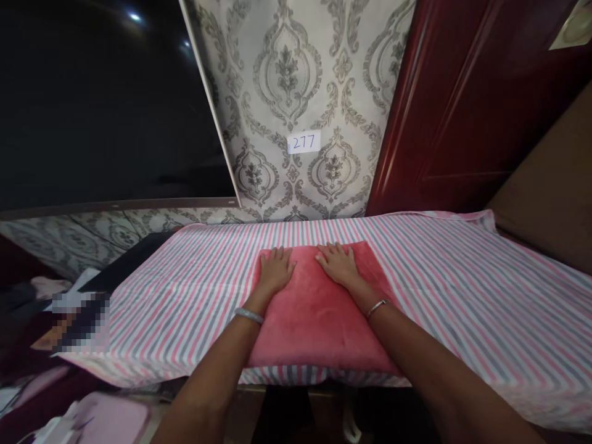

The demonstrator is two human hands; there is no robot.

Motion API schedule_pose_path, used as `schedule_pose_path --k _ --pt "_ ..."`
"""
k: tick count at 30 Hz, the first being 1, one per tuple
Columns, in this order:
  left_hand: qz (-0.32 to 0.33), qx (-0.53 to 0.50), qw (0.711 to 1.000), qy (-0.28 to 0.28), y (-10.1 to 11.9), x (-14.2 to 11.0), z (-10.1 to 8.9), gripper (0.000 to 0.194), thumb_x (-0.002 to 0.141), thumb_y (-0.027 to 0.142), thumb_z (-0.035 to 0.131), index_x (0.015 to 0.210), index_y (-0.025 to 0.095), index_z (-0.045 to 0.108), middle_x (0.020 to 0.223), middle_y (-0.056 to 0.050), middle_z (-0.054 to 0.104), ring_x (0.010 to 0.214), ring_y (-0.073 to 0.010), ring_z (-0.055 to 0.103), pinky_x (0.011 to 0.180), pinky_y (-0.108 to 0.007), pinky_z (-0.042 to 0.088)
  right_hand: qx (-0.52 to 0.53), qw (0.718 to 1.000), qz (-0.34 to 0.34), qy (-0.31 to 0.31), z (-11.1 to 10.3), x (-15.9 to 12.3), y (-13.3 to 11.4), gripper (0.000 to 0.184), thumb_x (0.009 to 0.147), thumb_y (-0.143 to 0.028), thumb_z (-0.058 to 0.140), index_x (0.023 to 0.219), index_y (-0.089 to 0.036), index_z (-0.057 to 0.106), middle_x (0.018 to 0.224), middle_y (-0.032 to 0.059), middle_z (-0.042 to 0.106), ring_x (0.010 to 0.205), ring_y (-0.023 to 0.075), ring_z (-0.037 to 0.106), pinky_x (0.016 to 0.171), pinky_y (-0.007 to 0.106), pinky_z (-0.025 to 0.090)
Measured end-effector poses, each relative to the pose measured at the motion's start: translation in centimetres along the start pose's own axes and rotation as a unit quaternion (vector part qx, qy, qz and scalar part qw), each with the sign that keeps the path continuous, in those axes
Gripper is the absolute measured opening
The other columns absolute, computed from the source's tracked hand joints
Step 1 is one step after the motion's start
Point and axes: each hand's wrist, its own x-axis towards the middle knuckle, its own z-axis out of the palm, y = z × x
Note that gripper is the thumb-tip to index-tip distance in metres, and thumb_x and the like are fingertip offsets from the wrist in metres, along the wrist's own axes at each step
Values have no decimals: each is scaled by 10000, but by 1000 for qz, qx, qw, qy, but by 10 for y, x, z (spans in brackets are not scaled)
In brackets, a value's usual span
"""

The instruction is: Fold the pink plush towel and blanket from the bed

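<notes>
A plush pinkish-red cloth [319, 320], folded into a rough square, lies on a striped sheet [185, 290] in front of me. My left hand [276, 270] rests flat on its far left part, fingers spread. On the far right part lies my right hand [340, 264], palm down with the fingers apart. Both hands press on the cloth's top surface, and neither grips it. The near edge of the cloth reaches the table's front edge. A grey band circles my left wrist and a thin metal bracelet my right.
A large dark screen [102, 105] stands at the back left. Behind the table are patterned wallpaper with a "277" label [304, 142] and a dark red door [444, 111]. A black flat object [129, 262] sits left; a pink stool-like seat [111, 419] is below left.
</notes>
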Motion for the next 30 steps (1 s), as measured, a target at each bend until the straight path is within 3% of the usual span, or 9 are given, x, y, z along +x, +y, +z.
schedule_pose_path --k 4,9,18,24,30 --pt "2 -5 1000 13 -6 -3 23 573 1024 422 278 1540 199 386 1597 -146 395 1493 -339 308 1176 -655 223 5 1000 -14 27 15 0 8 546 1065 -494 257 1514 -268 467 1533 106 463 1441 352 328 1146 615 222" --pt "0 -11 1000 4 -7 -1 22 568 1026 420 270 1535 202 396 1573 -125 440 1473 -331 347 1181 -630 236 21 999 -20 27 18 3 11 540 1064 -478 263 1481 -236 504 1427 113 568 1372 339 403 1146 614 218" --pt "-4 -22 999 28 -7 -4 17 548 1031 417 292 1527 214 407 1596 -141 399 1484 -301 339 1182 -606 253 20 999 -4 35 6 -2 7 526 1071 -429 287 1530 -218 434 1563 117 420 1455 313 317 1168 563 226" --pt "-62 8 992 106 -7 -6 17 557 1022 446 314 1482 180 482 1602 -193 363 1502 -344 281 1177 -623 251 14 991 100 84 -10 -5 34 473 1056 -366 323 1437 -188 541 1501 132 491 1434 328 327 1152 594 243" --pt "-105 4 994 27 -8 2 20 587 1013 467 299 1516 195 429 1562 -190 414 1461 -368 329 1051 -600 440 38 991 121 39 -6 -5 45 448 1038 -360 355 1400 -207 569 1472 131 504 1400 341 343 1065 563 389"
